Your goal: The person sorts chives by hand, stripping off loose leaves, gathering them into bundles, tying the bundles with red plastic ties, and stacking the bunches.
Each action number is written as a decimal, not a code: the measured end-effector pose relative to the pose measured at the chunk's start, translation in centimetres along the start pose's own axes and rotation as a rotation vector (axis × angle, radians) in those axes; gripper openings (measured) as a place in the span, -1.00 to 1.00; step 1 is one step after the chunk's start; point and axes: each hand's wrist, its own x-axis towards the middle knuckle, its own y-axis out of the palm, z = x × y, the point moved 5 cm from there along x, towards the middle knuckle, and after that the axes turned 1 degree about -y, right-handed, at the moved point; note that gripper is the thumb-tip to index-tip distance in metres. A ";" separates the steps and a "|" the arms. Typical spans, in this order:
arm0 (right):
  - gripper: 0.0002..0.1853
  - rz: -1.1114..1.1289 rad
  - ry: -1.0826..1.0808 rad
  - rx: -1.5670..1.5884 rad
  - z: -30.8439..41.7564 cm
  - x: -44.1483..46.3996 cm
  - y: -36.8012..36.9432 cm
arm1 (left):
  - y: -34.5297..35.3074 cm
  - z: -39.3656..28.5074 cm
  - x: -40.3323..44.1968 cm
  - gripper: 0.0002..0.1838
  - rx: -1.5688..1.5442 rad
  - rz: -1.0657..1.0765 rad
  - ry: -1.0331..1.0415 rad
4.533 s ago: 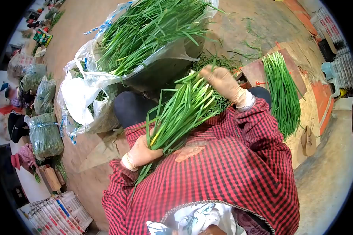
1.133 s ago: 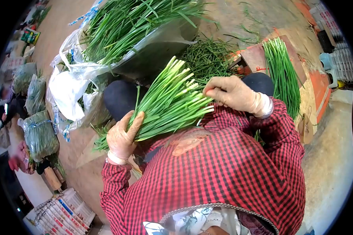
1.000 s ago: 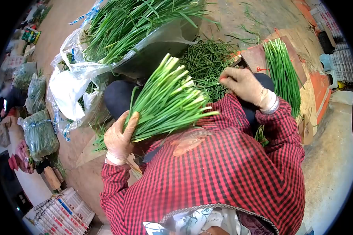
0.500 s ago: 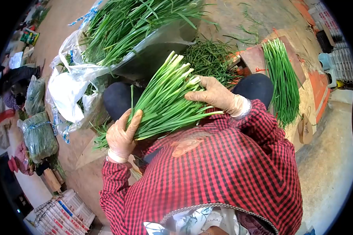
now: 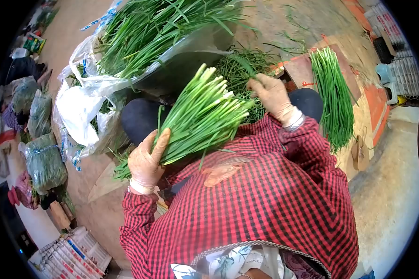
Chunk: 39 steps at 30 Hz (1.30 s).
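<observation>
My gloved left hand is closed around the leafy end of a bunch of garlic chives, whose pale cut ends point up and away over my lap. To the right of the bunch, my gloved right hand pinches a green chive leaf between thumb and fingers. Under and beyond that hand lies a heap of loose chive scraps. Another chive bunch, its pale ends aligned, rests to the right on a brown board.
A plastic bag overflowing with long chives stands at the upper left. Wrapped green bundles sit farther left. Stacked white crates are at the lower left, and a sandal lies right of the board.
My right hand has left the bunch and moved up and right, now with a leaf in its fingers. My left hand keeps its grip on the bunch.
</observation>
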 end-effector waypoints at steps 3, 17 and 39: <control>-0.59 0.172 0.220 0.237 -3.2 2.2 -2.2 | -0.2 0.6 -0.4 -0.24 -0.007 -0.096 -0.006; -0.84 0.471 -0.054 0.126 7.1 -0.6 2.1 | -0.2 -0.1 0.6 -0.25 0.070 -0.084 0.107; -0.68 0.769 0.040 0.436 5.3 0.3 4.3 | -0.3 0.0 0.0 -0.26 0.025 -0.118 0.118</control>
